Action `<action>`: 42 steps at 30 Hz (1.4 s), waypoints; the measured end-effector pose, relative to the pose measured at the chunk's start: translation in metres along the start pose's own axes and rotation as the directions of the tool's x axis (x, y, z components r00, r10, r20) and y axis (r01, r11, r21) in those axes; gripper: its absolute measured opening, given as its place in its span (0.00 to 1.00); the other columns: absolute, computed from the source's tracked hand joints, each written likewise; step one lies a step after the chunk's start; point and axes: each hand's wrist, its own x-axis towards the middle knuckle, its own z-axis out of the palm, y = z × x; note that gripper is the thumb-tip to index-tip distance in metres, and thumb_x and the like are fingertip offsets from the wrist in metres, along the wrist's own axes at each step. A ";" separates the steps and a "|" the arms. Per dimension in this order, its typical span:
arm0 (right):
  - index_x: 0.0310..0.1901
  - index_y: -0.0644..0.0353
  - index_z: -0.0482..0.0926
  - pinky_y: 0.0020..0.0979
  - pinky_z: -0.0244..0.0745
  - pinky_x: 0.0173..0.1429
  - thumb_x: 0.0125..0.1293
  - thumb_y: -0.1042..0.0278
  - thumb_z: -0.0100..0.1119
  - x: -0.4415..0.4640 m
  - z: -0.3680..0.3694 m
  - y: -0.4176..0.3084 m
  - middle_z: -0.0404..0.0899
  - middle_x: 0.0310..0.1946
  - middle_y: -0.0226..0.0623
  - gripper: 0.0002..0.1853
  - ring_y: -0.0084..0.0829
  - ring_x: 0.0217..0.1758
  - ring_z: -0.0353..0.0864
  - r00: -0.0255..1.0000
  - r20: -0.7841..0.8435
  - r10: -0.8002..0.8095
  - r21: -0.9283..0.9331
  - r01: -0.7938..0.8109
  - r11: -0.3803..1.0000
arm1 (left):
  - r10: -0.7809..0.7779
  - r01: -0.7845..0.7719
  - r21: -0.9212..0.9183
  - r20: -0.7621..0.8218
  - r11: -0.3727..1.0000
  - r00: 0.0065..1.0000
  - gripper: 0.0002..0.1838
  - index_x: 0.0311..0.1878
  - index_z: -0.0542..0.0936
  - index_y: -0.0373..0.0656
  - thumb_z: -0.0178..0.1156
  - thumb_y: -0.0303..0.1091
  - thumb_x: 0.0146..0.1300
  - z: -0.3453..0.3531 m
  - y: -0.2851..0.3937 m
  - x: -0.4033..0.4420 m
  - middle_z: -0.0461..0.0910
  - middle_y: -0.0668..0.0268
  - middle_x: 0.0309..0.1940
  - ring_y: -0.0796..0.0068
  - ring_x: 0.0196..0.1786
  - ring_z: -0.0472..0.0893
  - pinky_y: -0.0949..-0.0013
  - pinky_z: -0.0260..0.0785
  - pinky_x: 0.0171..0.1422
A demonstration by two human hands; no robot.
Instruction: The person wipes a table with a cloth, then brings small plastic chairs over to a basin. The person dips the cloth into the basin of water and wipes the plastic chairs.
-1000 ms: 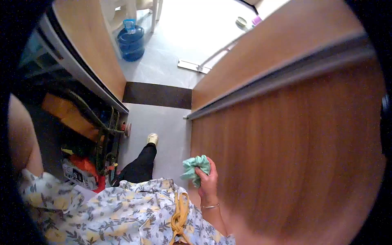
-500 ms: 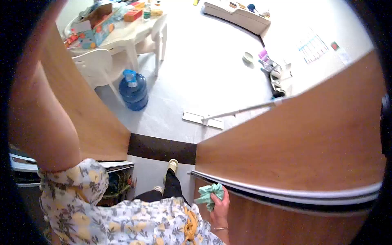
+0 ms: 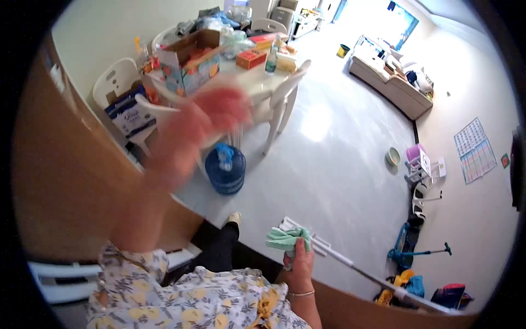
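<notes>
My right hand [image 3: 301, 262] is closed around a crumpled light green cloth [image 3: 288, 239], low in the centre of the view, with a bracelet at the wrist. Beyond the cloth, a flat mop [image 3: 350, 265] lies across the view. My left hand [image 3: 222, 109] is raised at the left, smeared by motion, so its fingers cannot be made out. Behind it in the view are the white table [image 3: 249, 79] and a blue water jug [image 3: 226, 172] on the floor.
White chairs [image 3: 115, 82] surround the table, which bears an open carton [image 3: 189, 71] and a bottle [image 3: 271, 60]. A sofa [image 3: 389, 82] stands farther back. Along the right wall are a green bowl [image 3: 393, 157], a stool and a teal scooter [image 3: 402, 244]. Wooden panels flank the doorway.
The view has moved forward through the doorway and lifted towards the room. My left arm has swung forward, bringing the blurred hand into view. My right hand still holds the cloth.
</notes>
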 end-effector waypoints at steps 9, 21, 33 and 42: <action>0.60 0.61 0.72 0.29 0.75 0.46 0.76 0.40 0.42 0.148 0.146 -0.117 0.81 0.47 0.35 0.30 0.26 0.45 0.79 0.980 0.172 -0.100 -0.318 0.151 0.936 | -0.255 0.132 0.295 0.431 0.946 0.865 0.35 0.71 0.67 0.45 0.67 0.39 0.61 0.007 -0.181 0.105 0.76 0.54 0.54 0.55 0.57 0.77 0.60 0.71 0.59; 0.57 0.63 0.76 0.29 0.71 0.57 0.78 0.49 0.46 0.351 0.102 -0.220 0.80 0.48 0.34 0.23 0.23 0.52 0.74 0.988 0.086 -0.126 -0.281 0.145 0.949 | -0.469 0.454 0.190 0.603 0.870 0.645 0.20 0.60 0.79 0.45 0.63 0.41 0.67 0.039 -0.339 0.312 0.81 0.66 0.41 0.74 0.41 0.78 0.70 0.70 0.47; 0.68 0.64 0.66 0.29 0.65 0.68 0.79 0.51 0.41 0.625 0.133 -0.393 0.75 0.60 0.36 0.27 0.27 0.63 0.71 0.827 0.545 0.136 -0.375 0.095 0.922 | -0.699 0.681 0.158 0.164 0.715 0.696 0.18 0.54 0.82 0.38 0.67 0.29 0.61 0.058 -0.438 0.493 0.80 0.68 0.44 0.79 0.46 0.78 0.74 0.71 0.50; 0.56 0.64 0.78 0.26 0.67 0.59 0.79 0.57 0.45 0.795 0.158 -0.487 0.81 0.47 0.34 0.20 0.23 0.51 0.74 0.978 0.164 -0.132 -0.428 0.191 0.884 | -0.647 0.570 0.314 0.270 0.759 0.713 0.10 0.44 0.86 0.38 0.66 0.33 0.65 0.038 -0.552 0.748 0.82 0.67 0.32 0.83 0.36 0.80 0.75 0.71 0.39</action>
